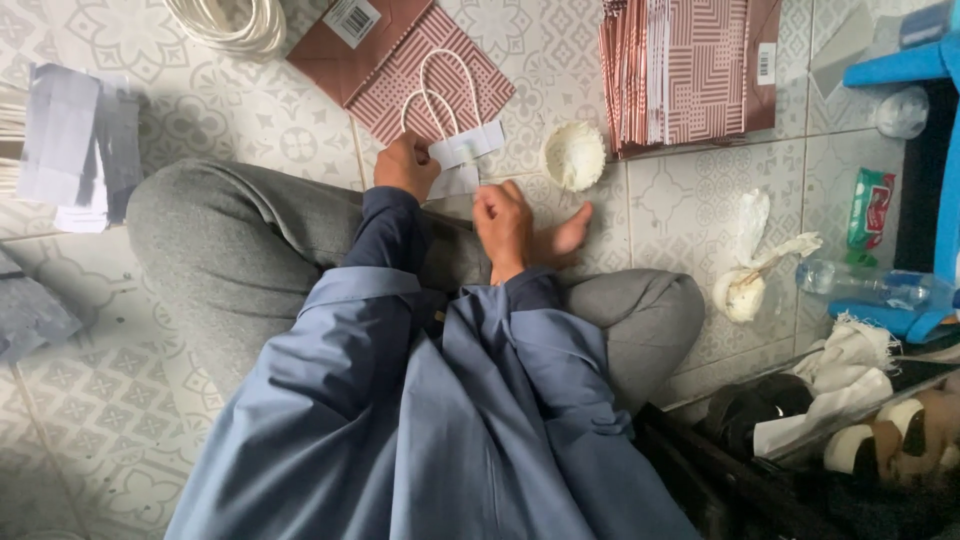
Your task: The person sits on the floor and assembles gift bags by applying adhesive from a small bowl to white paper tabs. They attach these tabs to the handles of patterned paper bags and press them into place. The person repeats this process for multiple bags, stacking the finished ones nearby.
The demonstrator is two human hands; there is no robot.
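Observation:
I sit cross-legged on a tiled floor. My left hand [405, 165] grips a white paper strip [466, 146] with a white cord handle [432, 92] looped from it. The strip lies over the near edge of a flat paper bag [470, 75] with a maroon-and-white geometric pattern. My right hand [503, 225] rests just below the strip, fingers curled, touching its lower white piece [455, 182]. A small round white dish of paste [574, 156] sits just right of both hands, beside my bare foot [562, 238].
A stack of patterned bags [690, 70] lies at the upper right, white cord coils [225, 22] at the top left, grey paper strips [75, 150] at the left. A plastic bag [745, 280], bottle [870, 283], blue stool [930, 70] and tape rolls [880, 430] crowd the right.

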